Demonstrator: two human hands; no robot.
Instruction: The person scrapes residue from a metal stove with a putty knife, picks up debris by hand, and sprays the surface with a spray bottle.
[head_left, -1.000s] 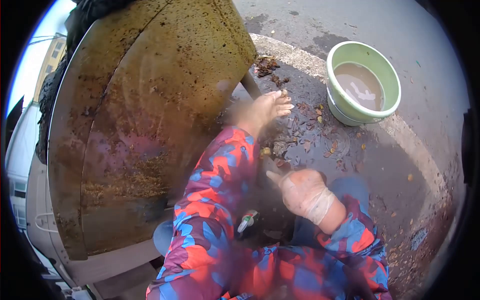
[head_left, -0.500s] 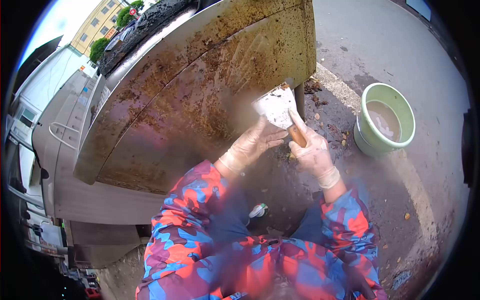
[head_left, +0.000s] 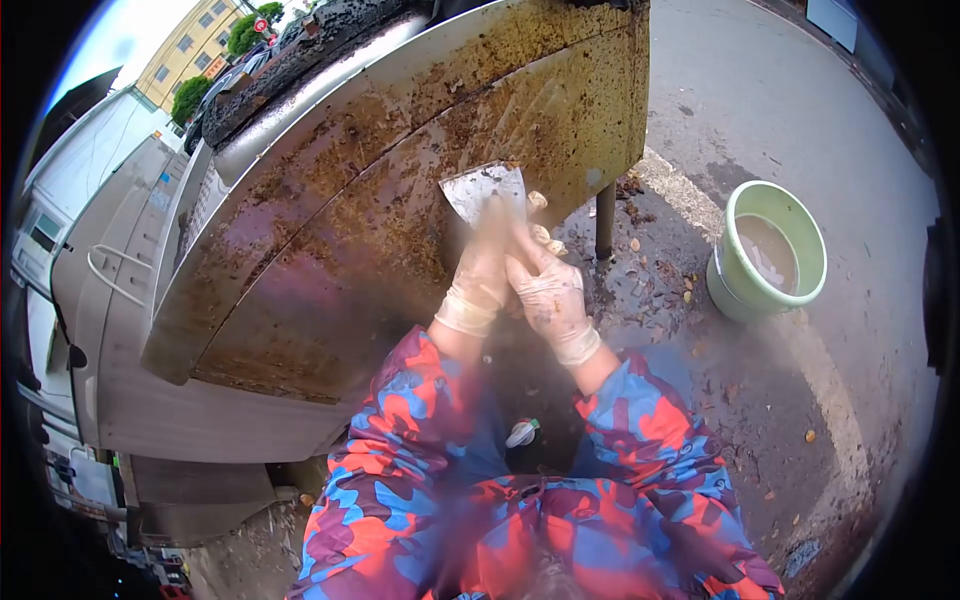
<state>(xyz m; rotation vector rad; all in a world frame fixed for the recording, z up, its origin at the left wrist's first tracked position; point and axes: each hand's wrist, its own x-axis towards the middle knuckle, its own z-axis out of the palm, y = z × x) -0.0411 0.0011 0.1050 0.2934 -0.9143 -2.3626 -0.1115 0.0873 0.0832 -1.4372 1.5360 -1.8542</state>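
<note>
The flat, white-and-grey metal scraper with a broad, dirt-flecked blade is up in front of the large, brown-stained metal panel, its edge pointing away from the body. Both hands meet at its near end, an arrangement that probably steadies the tool between them; whether the blade touches the panel or only overlaps it in view, I cannot tell. The tall, pale-green plastic bucket, holding murky brown water, stands upright on the wet, leaf-strewn pavement to the right. That spot seems to keep it near the right arm while leaving room before the panel. A dark, upright metal leg shows below the panel's right end.

The right hand, in a thin, translucent glove, has its fingers curled in; its grip looks closed on the scraper's handle end, though the handle itself is hidden. The left hand, gloved likewise, lies against the right one, its fingers reaching over the lower blade. Blur covers those fingers, so I cannot tell how far its grip is spread or whether it presses the metal.
</note>
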